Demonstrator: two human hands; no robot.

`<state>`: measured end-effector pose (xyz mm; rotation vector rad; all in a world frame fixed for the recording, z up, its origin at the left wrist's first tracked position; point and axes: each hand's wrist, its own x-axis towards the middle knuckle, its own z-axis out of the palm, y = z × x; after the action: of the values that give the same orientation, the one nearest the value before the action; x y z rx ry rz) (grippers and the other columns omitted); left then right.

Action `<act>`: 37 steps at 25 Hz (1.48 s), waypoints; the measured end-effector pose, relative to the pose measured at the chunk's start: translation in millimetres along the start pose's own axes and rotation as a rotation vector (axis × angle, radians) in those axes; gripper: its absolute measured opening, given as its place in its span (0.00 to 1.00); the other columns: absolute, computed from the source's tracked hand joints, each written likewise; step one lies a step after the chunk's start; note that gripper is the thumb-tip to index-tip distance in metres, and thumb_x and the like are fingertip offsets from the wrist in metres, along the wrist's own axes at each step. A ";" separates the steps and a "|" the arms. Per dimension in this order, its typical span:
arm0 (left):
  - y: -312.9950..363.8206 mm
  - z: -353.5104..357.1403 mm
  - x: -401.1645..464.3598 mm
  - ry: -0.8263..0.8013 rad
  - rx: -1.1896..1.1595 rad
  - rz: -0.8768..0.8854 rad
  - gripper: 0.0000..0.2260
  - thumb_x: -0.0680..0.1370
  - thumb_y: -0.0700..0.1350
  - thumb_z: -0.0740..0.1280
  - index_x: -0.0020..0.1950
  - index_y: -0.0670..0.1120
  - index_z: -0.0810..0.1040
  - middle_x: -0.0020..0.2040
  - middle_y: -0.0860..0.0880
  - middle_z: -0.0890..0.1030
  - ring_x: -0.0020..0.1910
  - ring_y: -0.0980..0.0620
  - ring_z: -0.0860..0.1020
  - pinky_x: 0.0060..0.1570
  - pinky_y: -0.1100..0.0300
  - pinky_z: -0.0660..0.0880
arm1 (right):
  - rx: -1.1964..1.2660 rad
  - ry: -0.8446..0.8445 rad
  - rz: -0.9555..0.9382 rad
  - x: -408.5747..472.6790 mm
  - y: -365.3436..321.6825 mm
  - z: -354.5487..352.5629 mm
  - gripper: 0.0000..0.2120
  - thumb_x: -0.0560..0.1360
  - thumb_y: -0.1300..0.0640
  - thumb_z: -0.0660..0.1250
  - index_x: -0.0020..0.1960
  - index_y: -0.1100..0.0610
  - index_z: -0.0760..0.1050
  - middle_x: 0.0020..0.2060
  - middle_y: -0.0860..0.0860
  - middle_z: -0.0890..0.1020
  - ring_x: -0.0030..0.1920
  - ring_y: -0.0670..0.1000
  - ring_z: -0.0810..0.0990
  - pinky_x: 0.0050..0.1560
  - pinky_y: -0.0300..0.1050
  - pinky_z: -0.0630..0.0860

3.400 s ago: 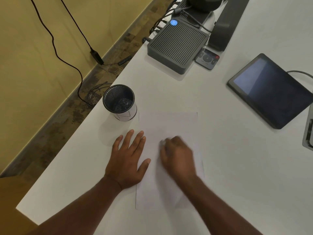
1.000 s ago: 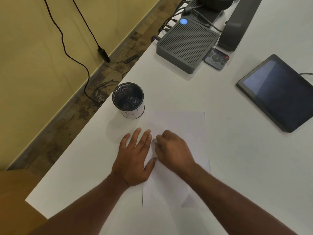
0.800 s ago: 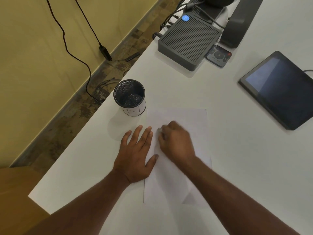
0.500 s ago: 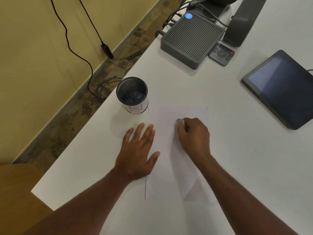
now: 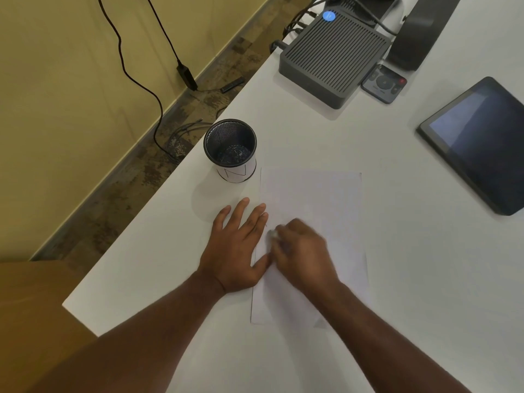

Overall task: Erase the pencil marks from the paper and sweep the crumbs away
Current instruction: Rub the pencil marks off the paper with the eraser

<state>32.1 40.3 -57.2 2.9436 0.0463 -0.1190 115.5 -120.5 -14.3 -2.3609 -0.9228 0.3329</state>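
Mesh cup (image 5: 230, 150): black, upright, near the white table's (image 5: 397, 251) left edge.
Ribbed box (image 5: 333, 53): dark grey, far side.
Remote (image 5: 383, 84): beside the box.
Tablet (image 5: 479, 143): dark, right.

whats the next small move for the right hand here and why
Probably another short rubbing stroke on the same spot. The right hand is curled on something small and pale, likely an eraser, pressed to the paper near its left edge, and it is blurred. The left hand lies flat across that edge, pinning the sheet. Any remaining marks are too faint to judge.
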 end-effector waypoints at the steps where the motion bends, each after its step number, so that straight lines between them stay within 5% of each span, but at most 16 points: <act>1: -0.3 -0.2 0.4 -0.004 0.007 0.009 0.35 0.80 0.64 0.55 0.81 0.44 0.64 0.83 0.46 0.63 0.83 0.39 0.56 0.77 0.33 0.59 | -0.030 -0.029 -0.073 0.8 0.6 -0.9 0.04 0.75 0.60 0.68 0.42 0.58 0.79 0.34 0.51 0.75 0.34 0.49 0.72 0.34 0.40 0.71; 5: 0.2 0.1 0.3 -0.013 0.016 -0.029 0.36 0.81 0.67 0.53 0.82 0.46 0.62 0.84 0.47 0.61 0.84 0.40 0.55 0.78 0.35 0.57 | -0.032 0.031 0.072 16.0 8.9 -13.7 0.05 0.76 0.60 0.67 0.45 0.60 0.80 0.37 0.53 0.77 0.35 0.51 0.74 0.37 0.42 0.74; 8: -0.4 0.4 0.0 -0.007 0.007 -0.005 0.35 0.81 0.65 0.54 0.82 0.45 0.63 0.84 0.47 0.61 0.84 0.40 0.55 0.78 0.34 0.58 | -0.091 -0.078 -0.075 10.2 -1.1 -10.0 0.05 0.76 0.61 0.67 0.42 0.60 0.79 0.34 0.52 0.75 0.33 0.51 0.73 0.34 0.41 0.71; 12: 0.7 -0.1 0.3 0.003 0.005 -0.017 0.36 0.81 0.66 0.54 0.82 0.44 0.63 0.83 0.47 0.62 0.83 0.40 0.56 0.78 0.34 0.57 | -0.116 -0.002 0.027 27.9 6.9 -21.0 0.07 0.76 0.62 0.66 0.41 0.61 0.79 0.35 0.53 0.76 0.33 0.52 0.73 0.34 0.41 0.70; 15: 0.1 -1.0 0.7 -0.005 -0.007 -0.003 0.35 0.81 0.65 0.54 0.81 0.44 0.64 0.83 0.46 0.62 0.83 0.39 0.56 0.77 0.33 0.58 | -0.143 -0.179 -0.170 19.0 -5.8 -15.5 0.06 0.75 0.62 0.67 0.41 0.61 0.80 0.34 0.54 0.76 0.33 0.53 0.73 0.34 0.41 0.69; 19: 1.0 -1.3 0.9 -0.023 0.014 -0.024 0.36 0.81 0.67 0.52 0.82 0.44 0.62 0.84 0.47 0.60 0.84 0.40 0.55 0.78 0.34 0.56 | -0.144 0.011 0.027 37.5 9.9 -26.8 0.07 0.76 0.62 0.66 0.39 0.61 0.78 0.34 0.53 0.74 0.32 0.53 0.72 0.34 0.40 0.64; 23: 0.0 0.5 0.5 -0.022 0.011 -0.006 0.35 0.81 0.65 0.53 0.82 0.44 0.63 0.84 0.46 0.61 0.84 0.39 0.55 0.78 0.34 0.57 | -0.136 -0.177 -0.136 8.6 -5.6 -14.3 0.05 0.75 0.62 0.68 0.41 0.60 0.80 0.34 0.53 0.75 0.32 0.53 0.74 0.33 0.43 0.72; 27: -0.1 1.4 1.5 -0.018 0.030 -0.026 0.36 0.81 0.66 0.53 0.82 0.45 0.62 0.84 0.47 0.60 0.84 0.40 0.55 0.78 0.34 0.57 | -0.133 0.150 0.241 25.7 23.2 -34.3 0.10 0.75 0.59 0.68 0.36 0.60 0.78 0.33 0.52 0.74 0.31 0.54 0.74 0.33 0.40 0.64; 31: -1.7 3.2 0.3 -0.008 0.028 -0.002 0.36 0.81 0.66 0.54 0.82 0.44 0.62 0.84 0.47 0.61 0.84 0.39 0.55 0.78 0.34 0.57 | -0.133 -0.045 0.049 -11.2 -3.8 -11.1 0.06 0.75 0.58 0.69 0.40 0.59 0.79 0.35 0.53 0.76 0.32 0.54 0.75 0.33 0.41 0.68; 35: -0.4 4.2 1.3 0.002 0.039 -0.024 0.36 0.81 0.66 0.54 0.81 0.44 0.62 0.84 0.47 0.61 0.84 0.40 0.55 0.78 0.35 0.56 | -0.158 0.242 0.365 12.7 37.1 -41.1 0.12 0.76 0.57 0.67 0.35 0.59 0.76 0.33 0.53 0.75 0.32 0.56 0.75 0.33 0.43 0.69; 37: -0.6 4.7 2.3 0.000 0.035 -0.017 0.36 0.81 0.66 0.54 0.81 0.44 0.62 0.84 0.47 0.61 0.83 0.39 0.55 0.78 0.35 0.57 | -0.149 0.179 0.312 4.4 13.9 -29.0 0.11 0.76 0.59 0.68 0.35 0.59 0.77 0.33 0.54 0.75 0.31 0.56 0.75 0.32 0.43 0.69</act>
<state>34.0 40.0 -62.2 2.9791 0.0702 -0.1230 138.4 -138.1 0.6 -2.6252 -0.5105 0.1730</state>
